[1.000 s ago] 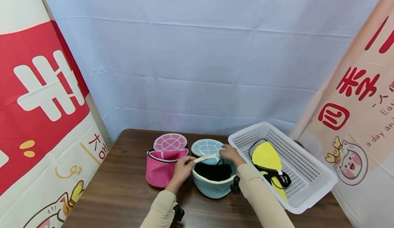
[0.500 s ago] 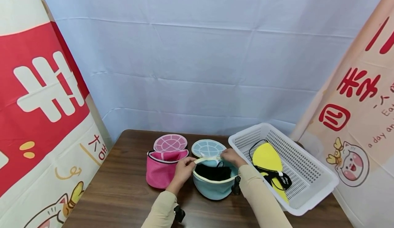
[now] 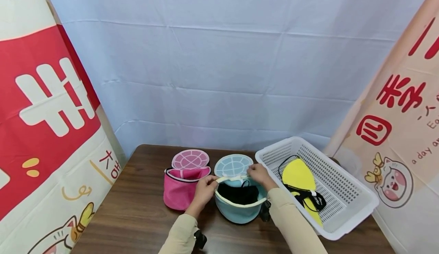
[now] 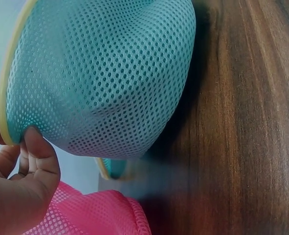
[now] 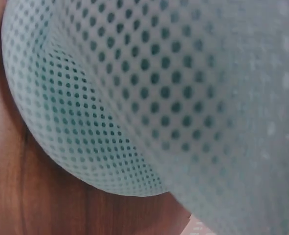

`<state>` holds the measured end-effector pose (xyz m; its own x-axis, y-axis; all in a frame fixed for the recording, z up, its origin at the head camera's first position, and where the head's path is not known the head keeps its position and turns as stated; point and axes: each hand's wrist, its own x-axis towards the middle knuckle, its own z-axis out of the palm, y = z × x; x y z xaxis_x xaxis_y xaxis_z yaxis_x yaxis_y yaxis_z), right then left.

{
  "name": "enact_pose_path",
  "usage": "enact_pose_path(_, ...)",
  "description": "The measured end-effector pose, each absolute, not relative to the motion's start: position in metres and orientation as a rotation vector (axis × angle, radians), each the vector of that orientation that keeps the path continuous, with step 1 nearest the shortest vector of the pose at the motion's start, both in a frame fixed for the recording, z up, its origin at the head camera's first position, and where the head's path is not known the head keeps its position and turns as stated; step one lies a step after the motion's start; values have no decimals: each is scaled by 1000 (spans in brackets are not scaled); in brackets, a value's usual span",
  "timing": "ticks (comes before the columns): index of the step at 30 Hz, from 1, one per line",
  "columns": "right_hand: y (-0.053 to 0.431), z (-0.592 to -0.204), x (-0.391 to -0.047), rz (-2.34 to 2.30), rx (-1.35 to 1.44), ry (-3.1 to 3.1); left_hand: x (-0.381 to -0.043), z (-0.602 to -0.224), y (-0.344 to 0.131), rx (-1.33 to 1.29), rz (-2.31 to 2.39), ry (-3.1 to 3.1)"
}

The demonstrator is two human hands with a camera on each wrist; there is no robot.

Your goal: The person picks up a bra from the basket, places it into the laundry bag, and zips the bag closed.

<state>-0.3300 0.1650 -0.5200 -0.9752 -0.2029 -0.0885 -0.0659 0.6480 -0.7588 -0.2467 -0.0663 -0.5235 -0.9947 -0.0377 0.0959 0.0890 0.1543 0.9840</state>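
A light blue mesh laundry bag (image 3: 238, 211) with a pale yellow rim stands open on the table. Black fabric (image 3: 238, 194), perhaps a bra, lies inside it, and its round blue lid (image 3: 234, 165) is folded back. My left hand (image 3: 205, 189) pinches the left side of the rim; thumb and fingertips (image 4: 34, 142) show in the left wrist view. At the back right of the rim, my right hand (image 3: 259, 174) has its fingers curled on the edge beside the lid. Mesh fills the right wrist view and hides that hand.
A pink mesh bag (image 3: 180, 195) with its lid (image 3: 190, 158) folded back stands close on the left. To the right, a white plastic basket (image 3: 356, 200) holds a yellow bra (image 3: 298, 174) with black straps. Fabric sheets hang behind and at both sides.
My right hand has shifted slightly at the back of the rim, and the blue lid has moved a little. My left hand keeps its pinch in nearly the same place.
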Motion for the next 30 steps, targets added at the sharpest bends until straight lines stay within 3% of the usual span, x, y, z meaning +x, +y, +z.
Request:
enact_pose_path(7,166,-516,-322,-1344,-152,2738,-230,-493,-66,-120,-1964,-2303)
enact_pose_path(17,168,-519,-321,-1651,-84,2686,-250,-530,-71,-89,-1982,-2318)
enact_pose_path(30,168,-508,-319,-1919,89,2426,-240,-514,-71,-108,-1993,-2303)
